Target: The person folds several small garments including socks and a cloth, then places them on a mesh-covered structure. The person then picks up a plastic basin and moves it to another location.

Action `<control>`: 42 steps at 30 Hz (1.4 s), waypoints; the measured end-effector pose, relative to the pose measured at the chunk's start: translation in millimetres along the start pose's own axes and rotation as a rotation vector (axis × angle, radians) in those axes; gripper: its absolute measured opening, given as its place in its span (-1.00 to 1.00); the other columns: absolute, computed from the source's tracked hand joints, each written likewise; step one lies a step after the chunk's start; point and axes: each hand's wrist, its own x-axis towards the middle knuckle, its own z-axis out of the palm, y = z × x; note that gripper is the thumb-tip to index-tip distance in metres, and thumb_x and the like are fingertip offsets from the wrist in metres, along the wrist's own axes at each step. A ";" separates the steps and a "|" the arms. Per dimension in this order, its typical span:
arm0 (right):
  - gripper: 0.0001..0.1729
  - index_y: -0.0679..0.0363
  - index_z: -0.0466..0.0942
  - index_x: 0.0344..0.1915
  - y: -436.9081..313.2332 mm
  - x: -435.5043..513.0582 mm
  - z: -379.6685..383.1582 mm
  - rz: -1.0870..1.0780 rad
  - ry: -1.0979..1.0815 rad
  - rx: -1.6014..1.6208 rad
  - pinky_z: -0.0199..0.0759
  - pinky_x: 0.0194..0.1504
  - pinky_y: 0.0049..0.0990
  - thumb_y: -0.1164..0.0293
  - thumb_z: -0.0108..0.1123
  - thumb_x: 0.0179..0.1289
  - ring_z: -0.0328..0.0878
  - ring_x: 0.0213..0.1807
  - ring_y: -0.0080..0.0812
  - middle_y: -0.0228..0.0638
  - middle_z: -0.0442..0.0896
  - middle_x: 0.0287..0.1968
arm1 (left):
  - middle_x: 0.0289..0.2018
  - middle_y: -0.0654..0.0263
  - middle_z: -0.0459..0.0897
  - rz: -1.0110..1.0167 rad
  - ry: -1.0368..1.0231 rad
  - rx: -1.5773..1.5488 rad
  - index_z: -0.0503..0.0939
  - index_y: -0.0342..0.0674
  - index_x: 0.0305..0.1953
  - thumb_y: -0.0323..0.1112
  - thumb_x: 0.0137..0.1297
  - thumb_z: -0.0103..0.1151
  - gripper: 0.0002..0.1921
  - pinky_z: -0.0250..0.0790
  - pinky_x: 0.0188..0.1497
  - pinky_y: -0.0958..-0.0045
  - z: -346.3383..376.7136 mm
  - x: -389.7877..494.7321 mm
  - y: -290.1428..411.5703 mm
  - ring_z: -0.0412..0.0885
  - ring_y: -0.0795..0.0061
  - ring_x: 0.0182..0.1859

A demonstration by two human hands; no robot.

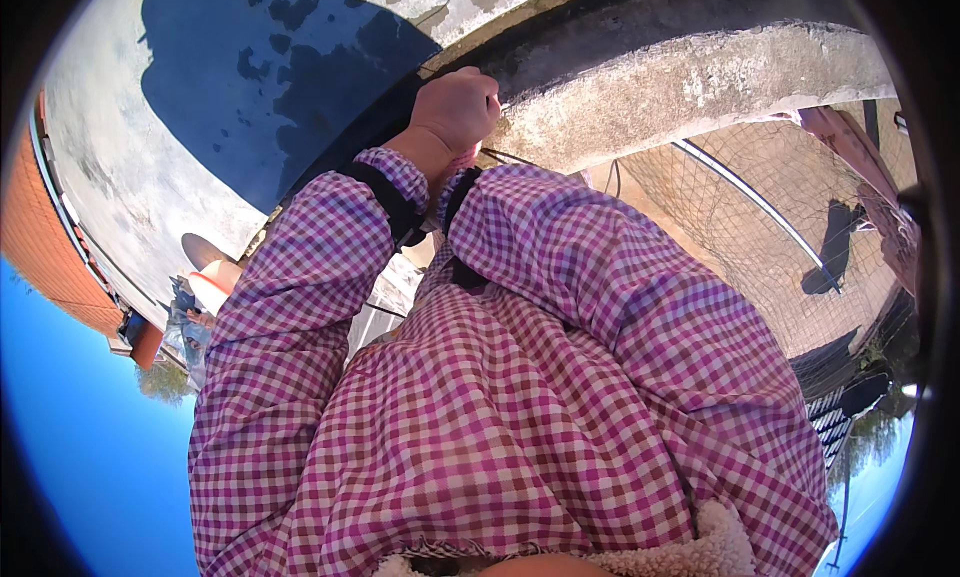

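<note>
My left hand (pixel 454 108) is curled into a fist at the inner edge of a weathered concrete ledge (pixel 615 96). Its fingers face away, so whatever may be inside them is hidden. A bit of pink material (pixel 469 157) shows just below the fist; what it belongs to is unclear. The right sleeve (pixel 555 232) ends against the left wrist, and my right hand is out of view behind the left wrist and cuffs. Both checked sleeves have dark bands near the cuffs. Checked cloth of the same pattern (pixel 480 412) covers my front.
Left of the ledge lies a pale concrete surface (pixel 105 149) with a large shadow and dark wet patches. Netting (pixel 720 224) and a curved white strip (pixel 757 209) lie on the right, near hanging pink cloth (pixel 847 141). An orange-rimmed object (pixel 214 283) sits beyond my left sleeve.
</note>
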 end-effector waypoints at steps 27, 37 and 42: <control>-0.54 0.12 0.50 0.08 -17.0 -2.7 -8.2 0.030 -0.046 0.007 0.30 0.23 -0.26 0.24 0.25 0.19 0.45 0.21 -0.11 -0.18 0.55 0.14 | -0.43 0.26 0.56 0.102 -0.049 0.087 0.58 -0.07 -0.49 -0.31 0.09 0.16 -0.94 0.44 -0.31 0.12 -14.7 -11.9 4.7 0.61 0.14 -0.35; -0.55 0.10 0.50 0.08 -8.6 -3.7 -5.0 0.025 -0.107 -0.035 0.31 0.22 -0.26 0.26 0.26 0.17 0.45 0.20 -0.12 -0.20 0.54 0.14 | -0.40 0.26 0.57 0.089 -0.092 -0.005 0.58 -0.07 -0.47 -0.34 0.04 0.16 -0.98 0.43 -0.28 0.11 -35.0 -6.0 -9.7 0.61 0.13 -0.33; -0.55 0.09 0.50 0.07 -21.8 8.0 -4.2 -0.001 -0.130 -0.051 0.32 0.21 -0.26 0.27 0.26 0.16 0.45 0.19 -0.12 -0.21 0.54 0.14 | -0.40 0.22 0.59 0.025 -0.110 -0.044 0.58 -0.09 -0.49 -0.29 0.05 0.14 -0.93 0.44 -0.26 0.12 -47.6 -4.1 -15.1 0.62 0.11 -0.32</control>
